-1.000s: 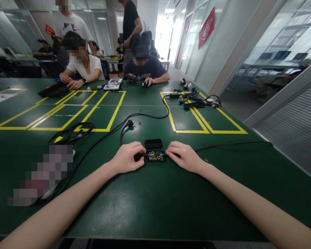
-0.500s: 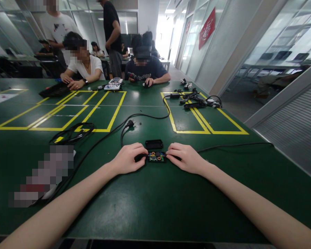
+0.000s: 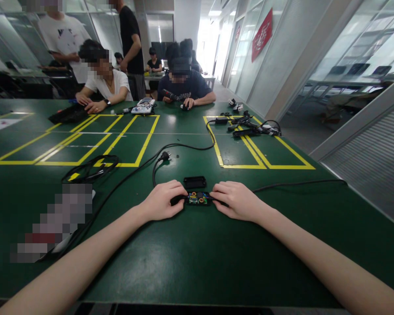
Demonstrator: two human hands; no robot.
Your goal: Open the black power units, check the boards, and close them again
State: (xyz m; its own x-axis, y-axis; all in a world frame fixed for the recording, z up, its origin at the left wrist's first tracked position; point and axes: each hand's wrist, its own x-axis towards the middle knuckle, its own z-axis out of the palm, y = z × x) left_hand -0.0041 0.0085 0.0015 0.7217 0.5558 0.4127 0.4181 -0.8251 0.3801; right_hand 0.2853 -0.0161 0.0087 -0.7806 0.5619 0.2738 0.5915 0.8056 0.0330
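Observation:
Between my hands an opened power adapter [image 3: 197, 199] lies on the green table, its circuit board with round copper-coloured coils facing up. My left hand [image 3: 162, 200] is closed around the black cable [image 3: 177, 200] at the adapter's left end, fingertips touching the housing. At the opposite end my right hand [image 3: 236, 200] pinches another black cable [image 3: 217, 200] close to the case. Just behind the adapter rests its detached black cover [image 3: 195, 182], hollow side up. A black power plug [image 3: 165, 156] stands beyond my left hand, with its cord running down toward that hand.
A coiled black cable [image 3: 90, 170] and a blurred-out flat item [image 3: 57, 221] lie to the left. Toward the far right is a pile of adapters and cords [image 3: 244, 127]. Yellow tape [image 3: 147, 140] marks the table [image 3: 184, 271]. Co-workers [image 3: 185, 85] sit across.
Both hands stay almost in place at the adapter; the right fingers have shifted very slightly at its right end. In the background, two standing people have moved left in view.

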